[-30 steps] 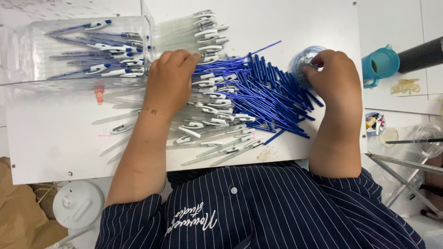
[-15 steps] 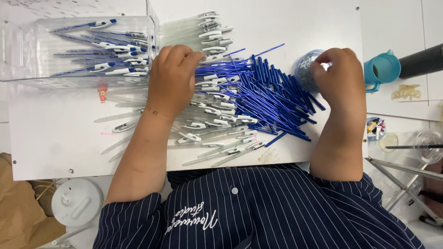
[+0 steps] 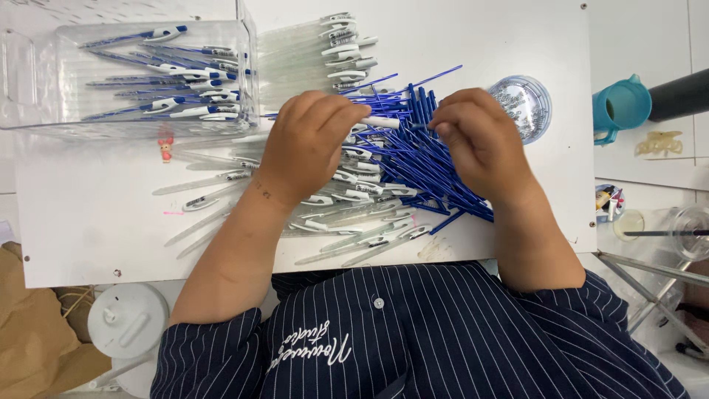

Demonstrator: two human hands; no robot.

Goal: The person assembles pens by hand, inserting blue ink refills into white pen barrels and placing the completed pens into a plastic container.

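Two hands meet over the middle of the white table (image 3: pixel 88 222). The left hand (image 3: pixel 306 148) is curled, fingers pinched on a pale pen barrel (image 3: pixel 380 123) lying left to right, its free end pointing at the right hand (image 3: pixel 480 144). That hand is half closed just beside it, fingertips at a thin blue refill (image 3: pixel 413 111); whether it grips it, I cannot tell. Below lies a loose pile of blue refills (image 3: pixel 436 177), glossy and slim. Clear ridged barrels (image 3: pixel 221 181) fan out leftward. A transparent plastic bin (image 3: pixel 44 74) holds finished pens; a round clear tub (image 3: pixel 528 100) sits to the right.
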